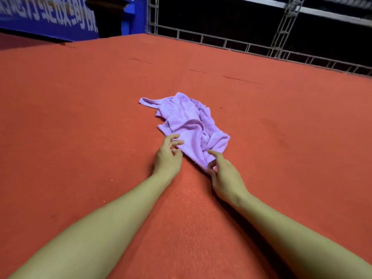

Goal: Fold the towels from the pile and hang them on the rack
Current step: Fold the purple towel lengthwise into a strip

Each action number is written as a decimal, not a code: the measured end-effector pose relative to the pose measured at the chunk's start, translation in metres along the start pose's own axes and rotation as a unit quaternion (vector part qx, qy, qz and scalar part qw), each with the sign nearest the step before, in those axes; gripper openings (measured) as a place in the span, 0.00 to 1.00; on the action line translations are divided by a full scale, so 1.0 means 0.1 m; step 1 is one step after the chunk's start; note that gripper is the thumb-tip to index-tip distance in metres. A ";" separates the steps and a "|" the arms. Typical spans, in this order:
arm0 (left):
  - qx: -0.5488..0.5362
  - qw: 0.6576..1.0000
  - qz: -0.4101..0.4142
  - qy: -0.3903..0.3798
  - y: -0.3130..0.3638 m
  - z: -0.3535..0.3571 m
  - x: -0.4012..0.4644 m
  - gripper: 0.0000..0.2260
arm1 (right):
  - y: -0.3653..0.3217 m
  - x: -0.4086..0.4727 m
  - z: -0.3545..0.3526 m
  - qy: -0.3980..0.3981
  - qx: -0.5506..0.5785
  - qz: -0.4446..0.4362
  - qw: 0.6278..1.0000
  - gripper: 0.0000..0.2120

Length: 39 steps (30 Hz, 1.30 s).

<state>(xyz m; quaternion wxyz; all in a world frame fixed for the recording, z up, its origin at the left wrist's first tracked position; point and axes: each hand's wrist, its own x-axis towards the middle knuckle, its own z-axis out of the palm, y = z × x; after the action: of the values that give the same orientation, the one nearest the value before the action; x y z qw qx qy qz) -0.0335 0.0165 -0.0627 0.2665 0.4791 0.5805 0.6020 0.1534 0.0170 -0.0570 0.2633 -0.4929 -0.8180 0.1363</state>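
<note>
Towel, a single lilac one, lies crumpled on the red carpet ahead of us, creased and bunched, with a thin loop of its hem trailing off at the far left corner. We reach both bare arms out to its near edge. Our left hand sits at the towel's near left border, the fingers loosely spread, their tips touching the cloth and curled round nothing. Our right hand is at the near corner, thumb and fingertips closed in a pinch on the hem, the forefinger stretched out over the cloth. Beyond the carpet's far edge runs a grey metal truss railing against darkness, and at the far left hangs a blue banner with white lettering
</note>
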 end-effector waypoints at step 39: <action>0.187 0.944 0.243 -0.126 0.98 -0.12 -0.96 0.19 | -0.69 -1.65 -0.74 0.132 0.062 -0.074 0.986 0.36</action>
<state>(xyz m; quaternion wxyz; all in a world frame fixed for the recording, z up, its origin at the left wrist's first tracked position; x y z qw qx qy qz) 0.0172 -0.0910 0.0067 0.0888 0.7187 0.5105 0.4637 0.2068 -0.1634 -0.0113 0.4086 -0.4274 -0.8002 0.1000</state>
